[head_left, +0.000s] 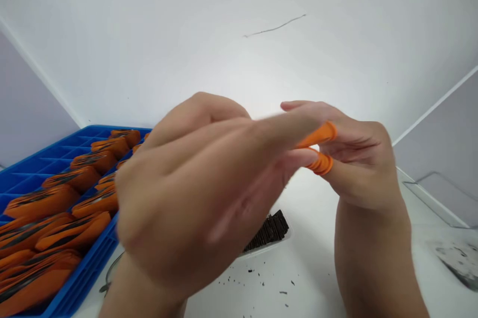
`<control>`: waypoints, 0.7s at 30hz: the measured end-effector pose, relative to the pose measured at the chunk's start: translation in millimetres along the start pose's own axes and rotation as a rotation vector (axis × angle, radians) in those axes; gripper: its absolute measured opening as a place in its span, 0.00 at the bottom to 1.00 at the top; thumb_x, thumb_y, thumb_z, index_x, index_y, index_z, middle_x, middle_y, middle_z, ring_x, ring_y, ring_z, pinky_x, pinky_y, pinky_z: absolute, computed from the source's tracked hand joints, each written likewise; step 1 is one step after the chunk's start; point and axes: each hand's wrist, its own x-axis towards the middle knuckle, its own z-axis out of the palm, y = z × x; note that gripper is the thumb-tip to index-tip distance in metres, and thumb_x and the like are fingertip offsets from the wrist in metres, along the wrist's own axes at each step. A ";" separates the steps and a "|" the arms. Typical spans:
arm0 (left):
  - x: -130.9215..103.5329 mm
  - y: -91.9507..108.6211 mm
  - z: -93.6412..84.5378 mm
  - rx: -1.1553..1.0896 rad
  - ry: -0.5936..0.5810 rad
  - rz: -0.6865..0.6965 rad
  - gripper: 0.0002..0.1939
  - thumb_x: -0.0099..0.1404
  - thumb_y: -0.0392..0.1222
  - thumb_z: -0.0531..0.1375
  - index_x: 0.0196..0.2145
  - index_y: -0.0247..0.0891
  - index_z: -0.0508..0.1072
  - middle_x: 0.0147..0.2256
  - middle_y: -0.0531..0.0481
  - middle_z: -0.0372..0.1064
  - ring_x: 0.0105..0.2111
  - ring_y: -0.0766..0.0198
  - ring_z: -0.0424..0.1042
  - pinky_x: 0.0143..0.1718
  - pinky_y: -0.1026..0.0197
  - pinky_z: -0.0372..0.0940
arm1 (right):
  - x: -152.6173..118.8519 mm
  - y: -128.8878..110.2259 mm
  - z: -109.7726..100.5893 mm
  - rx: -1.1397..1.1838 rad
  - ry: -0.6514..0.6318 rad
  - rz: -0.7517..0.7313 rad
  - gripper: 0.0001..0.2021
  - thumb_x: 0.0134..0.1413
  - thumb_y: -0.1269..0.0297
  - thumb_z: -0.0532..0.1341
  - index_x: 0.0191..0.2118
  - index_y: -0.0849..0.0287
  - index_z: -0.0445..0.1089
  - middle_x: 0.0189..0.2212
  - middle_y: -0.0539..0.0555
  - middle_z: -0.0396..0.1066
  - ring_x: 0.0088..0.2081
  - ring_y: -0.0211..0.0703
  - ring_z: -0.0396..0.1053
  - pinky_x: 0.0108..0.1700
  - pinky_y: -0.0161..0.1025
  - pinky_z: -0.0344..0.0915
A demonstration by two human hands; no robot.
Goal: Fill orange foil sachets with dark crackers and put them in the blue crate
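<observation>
My left hand (194, 188) is large in the middle of the head view, its fingers pressed together and pointing right, blurred at the edge. Its fingertips meet an orange band-like piece (321, 162), which is stretched around the fingers of my right hand (358, 153). Both hands grip this piece, held above the white table. Behind my left hand, partly hidden, a clear container (261, 247) holds a stack of thin dark strips (272, 230).
At the left, a blue divided tray (72, 288) holds several orange pieces with dark strips (85, 178). Dark crumbs (283, 292) lie on the white table (309, 268). A wire frame (436, 203) and a smudged flat object (459, 258) sit at the right.
</observation>
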 end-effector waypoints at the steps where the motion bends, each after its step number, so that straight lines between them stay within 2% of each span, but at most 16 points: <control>1: 0.3 2.6 0.9 -0.019 0.033 -0.038 0.17 0.66 0.49 0.72 0.51 0.55 0.77 0.44 0.63 0.81 0.41 0.62 0.79 0.50 0.53 0.75 | 0.0 0.2 1.2 0.002 0.090 -0.033 0.03 0.64 0.63 0.70 0.39 0.44 0.81 0.44 0.48 0.76 0.54 0.51 0.73 0.69 0.61 0.64; 3: 0.0 6.5 4.3 -0.099 0.090 -0.086 0.23 0.63 0.52 0.74 0.54 0.53 0.76 0.51 0.58 0.78 0.45 0.59 0.80 0.52 0.52 0.76 | 0.2 1.5 3.6 0.036 0.271 -0.089 0.05 0.63 0.56 0.71 0.35 0.45 0.79 0.40 0.50 0.74 0.49 0.51 0.74 0.63 0.58 0.70; 5: -0.8 8.3 9.9 -0.251 0.076 -0.159 0.15 0.66 0.46 0.72 0.49 0.52 0.78 0.49 0.59 0.78 0.45 0.60 0.80 0.49 0.54 0.78 | 0.6 4.0 7.5 0.117 0.356 -0.090 0.09 0.62 0.48 0.71 0.34 0.44 0.78 0.37 0.51 0.73 0.45 0.52 0.74 0.53 0.55 0.76; 7: -1.1 7.6 16.0 -0.344 0.102 -0.203 0.05 0.69 0.38 0.69 0.40 0.49 0.80 0.40 0.63 0.80 0.42 0.65 0.80 0.46 0.59 0.77 | 0.5 7.7 13.7 0.235 0.288 -0.026 0.10 0.62 0.45 0.70 0.37 0.42 0.79 0.39 0.52 0.75 0.48 0.53 0.75 0.49 0.54 0.77; 10: 0.3 1.7 19.9 -0.265 0.253 -0.152 0.07 0.69 0.34 0.68 0.36 0.46 0.79 0.36 0.66 0.80 0.38 0.69 0.80 0.40 0.63 0.76 | -0.5 11.8 23.7 0.304 0.100 0.072 0.05 0.62 0.53 0.72 0.42 0.42 0.80 0.43 0.49 0.77 0.53 0.52 0.75 0.53 0.53 0.76; 12: 1.6 -4.6 17.4 -0.142 0.221 -0.092 0.07 0.69 0.34 0.68 0.39 0.47 0.80 0.36 0.67 0.80 0.35 0.72 0.79 0.37 0.66 0.75 | -1.5 9.6 26.0 0.139 -0.003 0.095 0.05 0.61 0.60 0.73 0.42 0.44 0.81 0.43 0.49 0.78 0.50 0.51 0.75 0.54 0.53 0.74; 14: 2.4 -10.9 12.9 -0.037 0.116 -0.037 0.08 0.70 0.34 0.67 0.40 0.49 0.81 0.38 0.68 0.80 0.34 0.73 0.78 0.36 0.67 0.73 | -2.4 2.9 22.3 -0.103 -0.060 0.102 0.09 0.58 0.62 0.75 0.44 0.45 0.81 0.47 0.50 0.77 0.50 0.52 0.74 0.56 0.56 0.72; 15: 2.6 -13.5 10.8 0.009 0.079 -0.009 0.08 0.71 0.34 0.66 0.41 0.49 0.81 0.38 0.68 0.81 0.34 0.73 0.78 0.36 0.66 0.73 | -2.7 -1.2 18.7 -0.185 -0.065 0.097 0.11 0.57 0.62 0.75 0.46 0.45 0.80 0.50 0.51 0.76 0.52 0.53 0.73 0.57 0.57 0.71; 17: 2.4 -17.1 8.0 0.078 0.055 0.040 0.07 0.71 0.35 0.65 0.41 0.49 0.81 0.39 0.66 0.81 0.35 0.70 0.78 0.38 0.62 0.72 | -2.7 -8.0 10.5 -0.191 -0.037 0.099 0.16 0.57 0.63 0.75 0.50 0.44 0.79 0.53 0.52 0.74 0.54 0.54 0.71 0.58 0.56 0.70; 21: 1.1 -18.5 7.2 0.080 0.033 0.061 0.06 0.72 0.37 0.65 0.41 0.50 0.81 0.37 0.64 0.81 0.34 0.68 0.78 0.38 0.57 0.70 | -1.1 -5.3 4.5 0.035 0.026 0.132 0.09 0.64 0.67 0.69 0.47 0.46 0.81 0.48 0.52 0.76 0.47 0.48 0.75 0.49 0.49 0.75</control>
